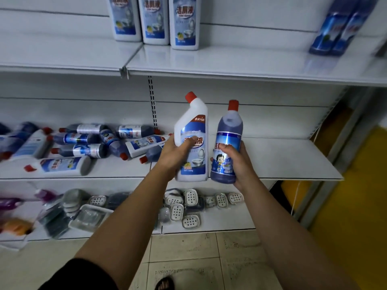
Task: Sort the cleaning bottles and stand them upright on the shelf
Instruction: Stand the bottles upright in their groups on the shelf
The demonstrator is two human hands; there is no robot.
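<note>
Two bottles were up, both held upright before the middle shelf [282, 160]: left hand [176, 152] gripped the white bottle [192, 143], right hand [236, 162] gripped the blue bottle [228, 147]. Step judged: carry to place. Next move likely called for the upper shelf [240, 61], white beside the white row [184, 21], blue beside the blue pair [335, 32]. Heap [83, 143] lay unsorted.
</note>
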